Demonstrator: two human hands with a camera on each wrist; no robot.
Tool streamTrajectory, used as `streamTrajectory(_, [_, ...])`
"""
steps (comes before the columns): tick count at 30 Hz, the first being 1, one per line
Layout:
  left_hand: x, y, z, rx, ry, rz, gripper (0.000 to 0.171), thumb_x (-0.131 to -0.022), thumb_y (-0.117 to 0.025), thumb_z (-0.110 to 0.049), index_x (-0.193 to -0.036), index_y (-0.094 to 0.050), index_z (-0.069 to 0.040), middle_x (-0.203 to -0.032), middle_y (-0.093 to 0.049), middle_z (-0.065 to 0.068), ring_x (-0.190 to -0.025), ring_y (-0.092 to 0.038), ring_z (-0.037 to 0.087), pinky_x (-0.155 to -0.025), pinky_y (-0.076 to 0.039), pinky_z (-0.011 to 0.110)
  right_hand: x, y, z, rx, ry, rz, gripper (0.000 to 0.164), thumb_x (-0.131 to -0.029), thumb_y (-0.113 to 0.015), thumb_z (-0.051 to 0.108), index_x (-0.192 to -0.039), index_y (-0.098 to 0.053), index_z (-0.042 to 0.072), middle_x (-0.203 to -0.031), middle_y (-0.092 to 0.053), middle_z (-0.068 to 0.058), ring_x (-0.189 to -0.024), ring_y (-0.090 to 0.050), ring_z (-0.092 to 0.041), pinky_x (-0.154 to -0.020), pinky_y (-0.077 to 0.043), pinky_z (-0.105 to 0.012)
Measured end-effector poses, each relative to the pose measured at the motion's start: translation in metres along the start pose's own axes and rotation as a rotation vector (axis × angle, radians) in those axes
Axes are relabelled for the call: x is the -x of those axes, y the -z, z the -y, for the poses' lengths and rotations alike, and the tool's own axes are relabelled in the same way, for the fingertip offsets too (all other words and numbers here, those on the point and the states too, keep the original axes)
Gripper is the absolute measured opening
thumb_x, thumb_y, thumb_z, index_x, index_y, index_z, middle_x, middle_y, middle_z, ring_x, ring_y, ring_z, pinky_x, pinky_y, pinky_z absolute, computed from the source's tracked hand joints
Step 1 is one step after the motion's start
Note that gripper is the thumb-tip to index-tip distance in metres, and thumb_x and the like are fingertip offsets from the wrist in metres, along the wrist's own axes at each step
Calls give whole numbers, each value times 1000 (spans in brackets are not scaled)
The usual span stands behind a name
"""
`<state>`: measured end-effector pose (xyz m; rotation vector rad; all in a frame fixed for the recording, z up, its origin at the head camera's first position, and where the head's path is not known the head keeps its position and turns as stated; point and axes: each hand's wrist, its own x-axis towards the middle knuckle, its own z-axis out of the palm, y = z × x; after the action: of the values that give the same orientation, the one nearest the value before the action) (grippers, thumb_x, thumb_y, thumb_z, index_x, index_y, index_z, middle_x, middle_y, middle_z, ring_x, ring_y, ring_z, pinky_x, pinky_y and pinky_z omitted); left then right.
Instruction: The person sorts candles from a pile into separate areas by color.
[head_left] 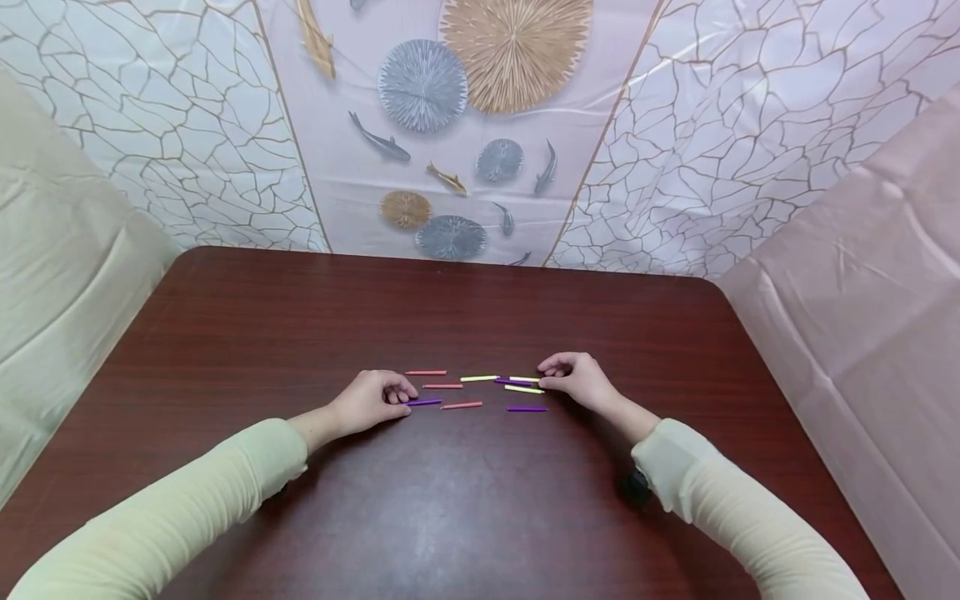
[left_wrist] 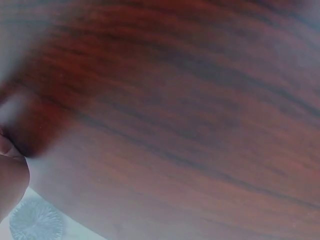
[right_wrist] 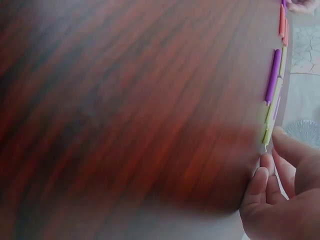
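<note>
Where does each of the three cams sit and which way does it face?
Head: worn high, looking forward and down at the dark red wooden table, thin coloured sticks, left hand, right hand, both sleeves.
Left wrist: low, skimming blurred tabletop; only a sliver of hand.
Right wrist: low along the table toward yellow stick at right fingertips.
Shared: head and right wrist both show sticks.

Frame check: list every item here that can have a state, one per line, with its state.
left hand: fingers curled, fingertips on a purple stick
right hand: pinching the end of a yellow stick
red sticks: lying flat, loose
other yellow and purple sticks: lying flat, untouched
table: bears the scattered sticks
</note>
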<state>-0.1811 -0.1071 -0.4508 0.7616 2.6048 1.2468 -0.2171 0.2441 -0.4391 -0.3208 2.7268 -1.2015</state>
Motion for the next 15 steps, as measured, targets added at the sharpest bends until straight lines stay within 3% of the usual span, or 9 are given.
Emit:
streamTrajectory(8, [-2,-1,-3,-43,-15,-2,6,-78,-70,-3,-85,-69,-4,-71,-62,-1,-66,-50,2,-61,-44,17,1,2,3,65,-41,-7,15,-74,-75,6,-88,-71,-1,-74,-67,-6,-67,-54,-7,-63,-44,-19])
streamTrajectory(15, [-1,1,-3,-90,-13,12,6,-78,-70,-4,-83,-68,-6,-71,-60,-2,-66,-50,2,-62,-44,18,-1,0,3,140,-18,-13,9,-74,-75,9,-81,-73,3,-71,-67,-5,-64,-53,-6,-63,-44,-21])
